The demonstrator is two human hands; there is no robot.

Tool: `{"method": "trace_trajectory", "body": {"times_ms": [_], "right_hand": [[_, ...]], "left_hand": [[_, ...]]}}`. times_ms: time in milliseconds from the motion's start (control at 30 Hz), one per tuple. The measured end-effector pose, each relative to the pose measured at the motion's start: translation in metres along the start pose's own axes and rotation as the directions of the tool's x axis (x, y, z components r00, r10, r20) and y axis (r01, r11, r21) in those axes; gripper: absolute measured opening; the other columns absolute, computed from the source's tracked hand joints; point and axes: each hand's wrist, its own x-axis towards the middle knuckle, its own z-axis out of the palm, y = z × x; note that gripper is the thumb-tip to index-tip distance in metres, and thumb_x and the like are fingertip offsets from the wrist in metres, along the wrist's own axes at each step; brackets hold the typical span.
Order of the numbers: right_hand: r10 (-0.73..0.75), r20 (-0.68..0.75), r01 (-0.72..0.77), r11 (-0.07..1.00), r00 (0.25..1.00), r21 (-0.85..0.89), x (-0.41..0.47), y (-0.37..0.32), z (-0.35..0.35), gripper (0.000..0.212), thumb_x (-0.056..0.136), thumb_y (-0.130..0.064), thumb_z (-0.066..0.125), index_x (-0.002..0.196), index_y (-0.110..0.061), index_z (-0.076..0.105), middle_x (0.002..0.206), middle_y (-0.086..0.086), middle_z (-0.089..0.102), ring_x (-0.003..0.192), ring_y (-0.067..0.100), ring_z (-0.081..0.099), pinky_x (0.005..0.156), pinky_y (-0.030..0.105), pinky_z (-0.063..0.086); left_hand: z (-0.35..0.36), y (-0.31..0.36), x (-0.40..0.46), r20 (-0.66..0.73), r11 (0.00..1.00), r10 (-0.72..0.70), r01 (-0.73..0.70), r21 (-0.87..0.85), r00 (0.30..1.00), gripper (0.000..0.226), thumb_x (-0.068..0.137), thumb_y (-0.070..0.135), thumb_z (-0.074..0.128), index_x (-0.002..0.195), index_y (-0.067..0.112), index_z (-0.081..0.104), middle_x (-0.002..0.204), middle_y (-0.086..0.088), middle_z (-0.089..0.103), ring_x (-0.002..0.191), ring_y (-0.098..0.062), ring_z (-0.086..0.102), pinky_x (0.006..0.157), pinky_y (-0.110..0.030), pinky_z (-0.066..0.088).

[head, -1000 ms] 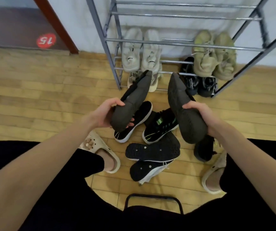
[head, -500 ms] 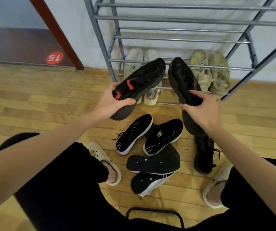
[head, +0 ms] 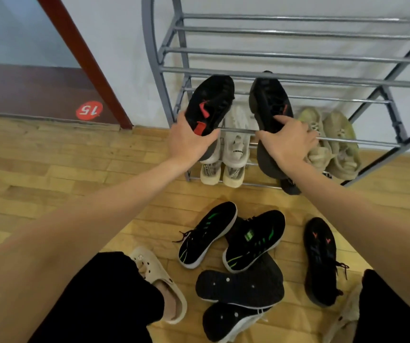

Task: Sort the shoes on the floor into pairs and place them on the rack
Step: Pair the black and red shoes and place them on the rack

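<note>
My left hand [head: 189, 139] grips the heel of a black shoe with red marks [head: 210, 102], toe pointing up at the grey metal rack [head: 298, 58]. My right hand [head: 288, 142] holds its matching black shoe [head: 269, 102] beside it, toe tucked under a rack bar. On the floor lie two black shoes with green stripes [head: 207, 235] [head: 256, 240], two black shoes turned sole-up [head: 240, 285] [head: 228, 320], and one black shoe with red marks [head: 320, 258].
On the rack's lower shelves stand a white pair [head: 236, 142], an olive pair [head: 332, 144] and a cream pair [head: 221, 173]. My feet wear beige clogs [head: 160, 283]. A red "15" sticker [head: 89, 110] marks the wall at left.
Both hands have risen and moved forward with the two black shoes, from above the floor pile up to the rack's middle shelf. The view has tilted upward.
</note>
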Motion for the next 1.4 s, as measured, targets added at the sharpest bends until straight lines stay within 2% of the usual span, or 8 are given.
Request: {"method": "trace_trajectory", "body": {"times_ms": [100, 333, 600, 767, 1000, 1200, 1300, 1400], "right_hand": [[-0.028, -0.016, 0.027, 0.999, 0.999, -0.047, 0.022, -0.01, 0.01, 0.06, 0.075, -0.038, 0.069, 0.133, -0.032, 0.056, 0.134, 0.019, 0.05, 0.131, 0.046, 0.031, 0.111, 0.047, 0.017], [-0.073, -0.05, 0.067, 0.992, 0.996, -0.111, 0.056, -0.026, 0.029, 0.062, 0.074, -0.04, 0.068, 0.135, -0.032, 0.054, 0.132, 0.016, 0.051, 0.127, 0.043, 0.035, 0.107, 0.045, 0.024], [-0.096, -0.018, 0.091, 0.979, 0.995, -0.182, 0.06, -0.043, 0.052, 0.06, 0.076, -0.037, 0.067, 0.134, -0.03, 0.054, 0.137, 0.02, 0.046, 0.131, 0.046, 0.03, 0.114, 0.049, 0.019], [-0.049, -0.045, 0.041, 0.985, 0.998, -0.169, 0.062, -0.063, 0.059, 0.048, 0.076, -0.03, 0.066, 0.123, -0.022, 0.062, 0.132, 0.021, 0.046, 0.126, 0.043, 0.035, 0.105, 0.043, 0.024], [-0.009, -0.048, 0.004, 0.994, 0.999, -0.109, 0.066, -0.083, 0.075, 0.039, 0.079, -0.034, 0.062, 0.114, -0.015, 0.063, 0.134, 0.021, 0.041, 0.126, 0.043, 0.033, 0.106, 0.044, 0.023], [-0.247, 0.09, 0.256, 0.961, 0.965, -0.101, 0.035, -0.044, 0.065, 0.069, 0.079, -0.057, 0.062, 0.139, -0.025, 0.046, 0.152, 0.019, 0.023, 0.137, 0.043, 0.025, 0.113, 0.047, 0.019], [-0.361, 0.176, 0.385, 0.915, 0.916, -0.122, 0.019, -0.019, 0.062, 0.08, 0.079, -0.049, 0.068, 0.147, -0.025, 0.034, 0.159, 0.02, 0.001, 0.141, 0.045, 0.017, 0.116, 0.046, 0.019], [-0.411, 0.17, 0.432, 0.894, 0.896, -0.117, 0.019, -0.018, 0.061, 0.078, 0.078, -0.047, 0.071, 0.145, -0.022, 0.039, 0.159, 0.021, 0.004, 0.142, 0.044, 0.018, 0.117, 0.044, 0.019]], "left_hand": [[0.018, 0.001, 0.027, -0.047, 0.999, 0.051, -0.051, 0.006, 0.998, 0.078, 0.067, 0.055, 0.074, 0.128, 0.014, 0.048, 0.116, 0.0, 0.061, 0.108, -0.018, 0.059, 0.087, -0.032, 0.053], [0.045, -0.005, 0.076, -0.09, 0.999, -0.035, 0.035, 0.002, 0.995, 0.084, 0.064, 0.061, 0.07, 0.129, 0.013, 0.047, 0.117, -0.004, 0.06, 0.111, -0.022, 0.057, 0.089, -0.035, 0.051], [0.038, -0.016, 0.085, 0.078, 0.996, -0.089, 0.087, 0.032, 0.993, 0.108, 0.065, 0.068, 0.065, 0.144, 0.006, 0.028, 0.139, -0.014, 0.044, 0.131, -0.031, 0.041, 0.108, -0.045, 0.039], [0.021, -0.032, 0.074, 0.246, 0.998, 0.051, -0.056, 0.015, 0.968, 0.111, 0.066, 0.053, 0.077, 0.15, 0.013, 0.016, 0.144, -0.009, 0.039, 0.136, -0.024, 0.033, 0.11, -0.038, 0.036], [0.002, -0.037, 0.065, 0.332, 0.992, 0.119, -0.129, 0.01, 0.936, 0.083, 0.075, 0.036, 0.079, 0.144, 0.016, 0.039, 0.143, -0.01, 0.038, 0.134, -0.023, 0.036, 0.096, -0.015, 0.022], [-0.003, -0.05, 0.057, 0.322, 0.966, 0.248, -0.256, -0.018, 0.914, 0.062, 0.077, 0.031, 0.076, 0.135, 0.021, 0.055, 0.131, -0.007, 0.053, 0.125, -0.024, 0.046, 0.099, -0.026, 0.036], [-0.003, -0.054, 0.055, 0.328, 0.966, 0.256, -0.249, -0.061, 0.909, 0.061, 0.08, 0.027, 0.075, 0.137, 0.02, 0.054, 0.132, -0.007, 0.054, 0.123, -0.023, 0.05, 0.106, -0.036, 0.042], [-0.004, -0.055, 0.055, 0.331, 0.971, 0.24, -0.228, -0.075, 0.913, 0.061, 0.08, 0.023, 0.074, 0.137, 0.019, 0.054, 0.135, -0.007, 0.054, 0.124, -0.023, 0.053, 0.108, -0.037, 0.042]]}}
